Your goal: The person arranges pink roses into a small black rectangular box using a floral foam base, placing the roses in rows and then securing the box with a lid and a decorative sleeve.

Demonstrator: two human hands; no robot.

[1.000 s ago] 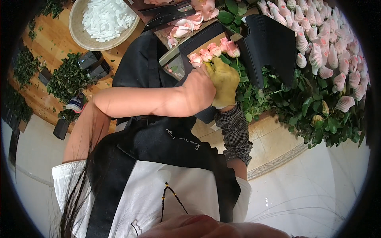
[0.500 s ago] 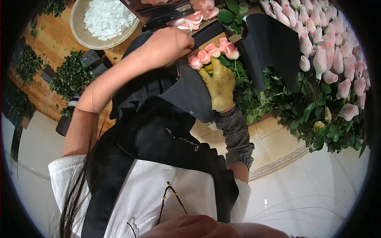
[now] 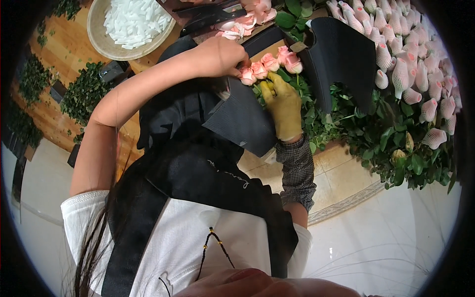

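Observation:
Several pink roses lie in a row, heads together, on the brown lining between two black ribbed flaps. My bare left hand reaches in from the left with its fingers curled at the leftmost rose, touching its petals; the fingertips are partly hidden. Just below the rose heads is my right hand in a yellow glove, its fingers bent and closed around the green stems, which are mostly covered. The nearer black flap rests across my lap, left of the gloved wrist.
Many pink roses in white net sleeves crowd the right, above dense green leaves. A farther black flap stands beside them. Black-handled shears and loose pink petals lie at the top. A round bowl holds white tubes.
My left hand has moved slightly right and down onto the leftmost rose. The gloved right hand has shifted right and down a little, and the roses have moved slightly right.

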